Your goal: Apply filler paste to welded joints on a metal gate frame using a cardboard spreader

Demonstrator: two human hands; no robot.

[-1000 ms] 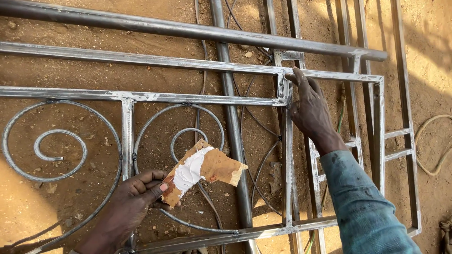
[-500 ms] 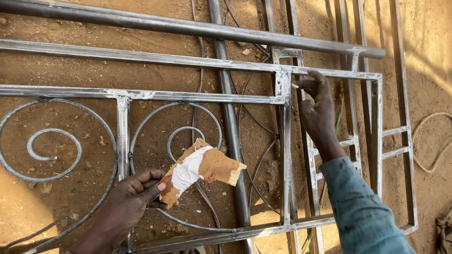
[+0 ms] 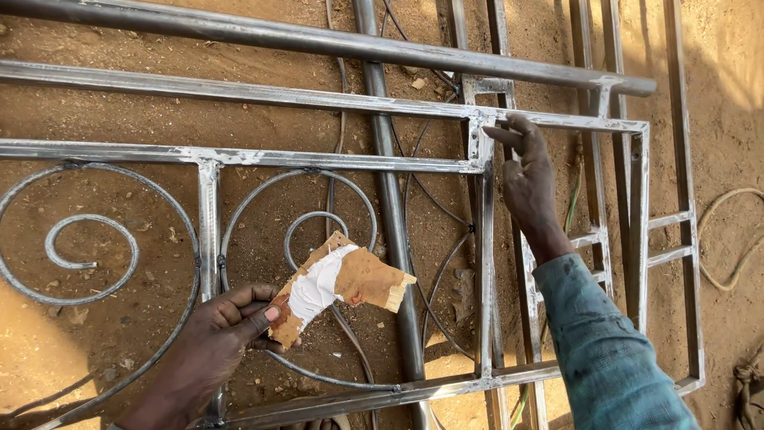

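My left hand (image 3: 219,338) grips a torn piece of brown cardboard (image 3: 374,280) by its lower end; a thick smear of white paste (image 3: 314,285) lies on it. The cardboard hangs over a metal scroll (image 3: 306,231) of a steel grille (image 3: 239,157) lying on sandy ground. My right hand (image 3: 527,179), in a blue sleeve, reaches up to the grille's welded corner joint (image 3: 482,127); its fingertips touch the bar there, with a bit of white paste on them.
More steel frames (image 3: 660,223) lie stacked under and right of the grille. A round steel pipe (image 3: 318,38) crosses the top. A pale hose or cable (image 3: 728,239) curls on the sand at the right. A larger scroll (image 3: 79,239) fills the left panel.
My right hand has shifted slightly down and left along the corner joint. My left hand and the cardboard stay in about the same place; the view moved a little.
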